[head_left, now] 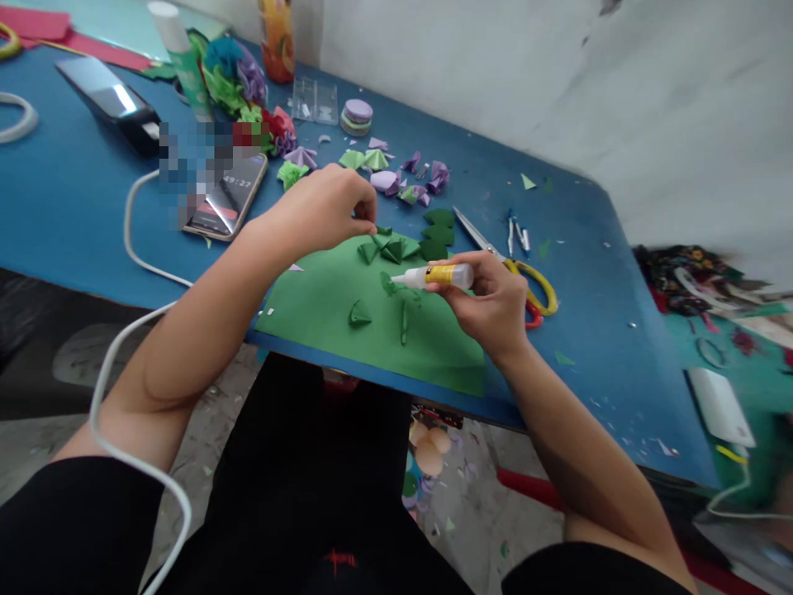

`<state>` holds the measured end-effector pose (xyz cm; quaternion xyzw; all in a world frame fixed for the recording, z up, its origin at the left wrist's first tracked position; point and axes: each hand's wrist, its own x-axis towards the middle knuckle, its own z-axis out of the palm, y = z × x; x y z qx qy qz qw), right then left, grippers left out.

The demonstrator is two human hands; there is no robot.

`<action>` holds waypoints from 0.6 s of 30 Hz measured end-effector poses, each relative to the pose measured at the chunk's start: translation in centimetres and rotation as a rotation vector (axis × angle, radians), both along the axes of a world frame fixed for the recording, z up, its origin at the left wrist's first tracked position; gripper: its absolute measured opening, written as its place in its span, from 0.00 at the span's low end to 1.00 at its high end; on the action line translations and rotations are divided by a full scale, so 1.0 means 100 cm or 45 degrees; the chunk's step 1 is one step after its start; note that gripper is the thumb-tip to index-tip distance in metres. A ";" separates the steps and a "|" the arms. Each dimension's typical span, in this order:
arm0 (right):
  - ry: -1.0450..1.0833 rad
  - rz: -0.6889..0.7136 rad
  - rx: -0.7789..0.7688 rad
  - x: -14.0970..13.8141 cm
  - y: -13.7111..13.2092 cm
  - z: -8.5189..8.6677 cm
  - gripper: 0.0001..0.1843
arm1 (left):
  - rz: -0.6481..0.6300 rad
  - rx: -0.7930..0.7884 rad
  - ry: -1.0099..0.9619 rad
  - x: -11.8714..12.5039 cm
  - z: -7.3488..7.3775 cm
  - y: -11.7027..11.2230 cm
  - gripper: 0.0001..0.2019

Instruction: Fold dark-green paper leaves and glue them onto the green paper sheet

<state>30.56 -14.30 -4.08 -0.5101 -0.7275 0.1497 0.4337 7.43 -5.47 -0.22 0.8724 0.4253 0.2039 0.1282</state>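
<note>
My right hand [492,299] grips a small glue bottle [441,275] with a yellow label and a white nozzle. The nozzle points left, at a wet-looking smear [389,283] on a green paper sheet [322,306]. Over the sheet's far edge, my left hand [331,207] pinches finger and thumb together; whatever lies between them is too small to tell. Just beside those fingertips sit folded green paper pieces [389,246]. Dark green leaf-shaped cutouts [437,233] lie to their right. Nearer me on the sheet rest a folded green cone [359,313] and a thin rolled green strip [404,322].
Yellow-and-red-handled scissors [534,285] lie right of the sheet. Purple paper pieces [387,182], a phone [229,198] and a glue stick [182,62] occupy the table's [595,364] back and left. A white cable [102,388] runs across my left arm.
</note>
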 end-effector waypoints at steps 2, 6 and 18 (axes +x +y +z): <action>0.005 0.000 0.001 -0.002 -0.001 0.000 0.13 | 0.015 0.011 0.025 0.001 0.001 -0.001 0.08; 0.012 0.010 -0.011 -0.005 -0.004 0.002 0.12 | 0.009 0.019 0.047 0.001 0.002 -0.001 0.08; -0.014 -0.006 -0.009 -0.002 -0.006 0.001 0.14 | 0.035 -0.010 0.092 0.003 0.003 -0.003 0.08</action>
